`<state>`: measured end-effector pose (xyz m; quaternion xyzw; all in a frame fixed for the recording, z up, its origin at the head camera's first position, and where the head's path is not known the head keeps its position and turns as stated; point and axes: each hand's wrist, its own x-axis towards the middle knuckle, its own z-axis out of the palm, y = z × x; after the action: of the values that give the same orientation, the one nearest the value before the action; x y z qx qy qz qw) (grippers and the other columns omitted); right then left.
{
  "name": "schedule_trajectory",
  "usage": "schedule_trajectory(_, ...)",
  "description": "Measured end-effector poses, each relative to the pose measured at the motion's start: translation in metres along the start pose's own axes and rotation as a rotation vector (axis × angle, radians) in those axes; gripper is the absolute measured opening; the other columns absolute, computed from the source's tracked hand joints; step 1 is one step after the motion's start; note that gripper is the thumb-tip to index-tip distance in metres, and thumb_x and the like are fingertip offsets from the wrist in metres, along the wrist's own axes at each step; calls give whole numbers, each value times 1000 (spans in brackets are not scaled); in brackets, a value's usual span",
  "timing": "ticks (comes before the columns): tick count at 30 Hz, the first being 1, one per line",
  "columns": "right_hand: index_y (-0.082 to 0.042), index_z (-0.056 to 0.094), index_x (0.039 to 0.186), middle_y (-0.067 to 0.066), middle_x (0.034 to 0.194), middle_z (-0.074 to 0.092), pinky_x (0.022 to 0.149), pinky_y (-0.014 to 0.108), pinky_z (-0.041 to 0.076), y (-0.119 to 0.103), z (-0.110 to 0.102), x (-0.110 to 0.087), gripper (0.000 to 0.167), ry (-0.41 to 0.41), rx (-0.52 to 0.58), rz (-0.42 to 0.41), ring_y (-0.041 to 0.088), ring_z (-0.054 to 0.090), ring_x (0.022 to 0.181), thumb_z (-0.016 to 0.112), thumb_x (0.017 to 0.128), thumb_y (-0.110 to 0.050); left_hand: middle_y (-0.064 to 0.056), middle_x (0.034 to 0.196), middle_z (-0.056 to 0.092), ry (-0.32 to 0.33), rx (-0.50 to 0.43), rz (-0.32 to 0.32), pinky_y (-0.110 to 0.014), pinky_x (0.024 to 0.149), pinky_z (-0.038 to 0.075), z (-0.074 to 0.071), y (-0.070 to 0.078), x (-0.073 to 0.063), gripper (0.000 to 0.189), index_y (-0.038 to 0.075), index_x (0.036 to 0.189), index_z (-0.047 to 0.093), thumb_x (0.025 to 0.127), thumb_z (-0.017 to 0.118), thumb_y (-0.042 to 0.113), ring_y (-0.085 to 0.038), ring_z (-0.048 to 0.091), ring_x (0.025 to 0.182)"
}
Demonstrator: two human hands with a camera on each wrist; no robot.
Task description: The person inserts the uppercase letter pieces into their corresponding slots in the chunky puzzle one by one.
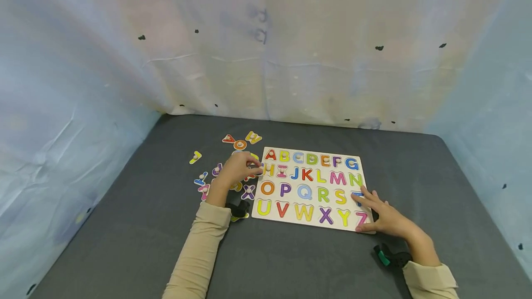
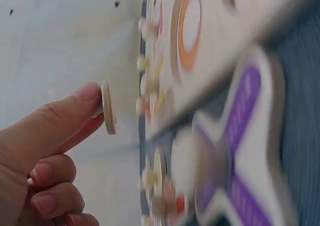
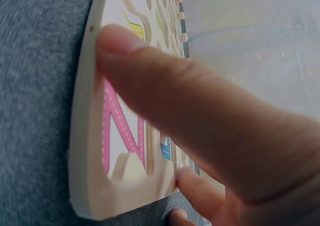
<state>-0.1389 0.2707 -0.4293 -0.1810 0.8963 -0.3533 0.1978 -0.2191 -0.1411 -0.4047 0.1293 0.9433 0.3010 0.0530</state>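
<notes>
Left hand: thumb and forefinger of the left hand pinch a small letter piece; its letter cannot be read, and its knob is not visible.
Handling, in my judgement: keep the pinch light, hold the piece level, match its outline to a recess before lowering, and do not force it.
Piece position: at the left fingertips, raised and roughly level, by the board's left edge near the H.
Right hand: the right hand lies with fingers spread, touching the letter board at its near right corner; steady contact there should limit sliding.
Loose pieces: a purple X lies just beside the board; others are scattered beneath and beyond the left hand.
Surface: dark grey table.
</notes>
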Motion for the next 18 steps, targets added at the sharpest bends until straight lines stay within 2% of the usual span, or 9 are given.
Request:
schedule_trajectory(3,2,38,144,37,155,7,99,81,-5,-1,0,1,92,-2,7,1,66,-3,137,84,70,-27,-2,73,51,-10,-1,9,-23,58,33,7,10,4,17,12,94,77,84,74,26,-11,43,61)
schedule_trajectory(7,2,37,145,37,155,6,99,81,-5,-1,-1,-1,92,0,11,2,66,-4,137,83,71,-27,-2,76,58,-3,15,26,-23,60,31,17,24,11,15,15,92,78,83,75,27,-13,41,65)
schedule_trajectory(11,1,38,145,36,155,7,99,81,-5,0,-2,-2,92,2,2,6,65,-3,137,84,71,-27,-3,87,68,-13,-5,24,-24,63,35,28,36,17,16,17,92,78,82,76,28,-13,45,69)
schedule_trajectory(18,0,39,145,36,155,9,100,81,-3,-1,0,0,92,7,-12,-4,65,0,137,84,70,-27,-4,99,73,-34,-26,35,-24,67,40,43,52,28,17,14,93,78,82,76,27,-14,54,75)
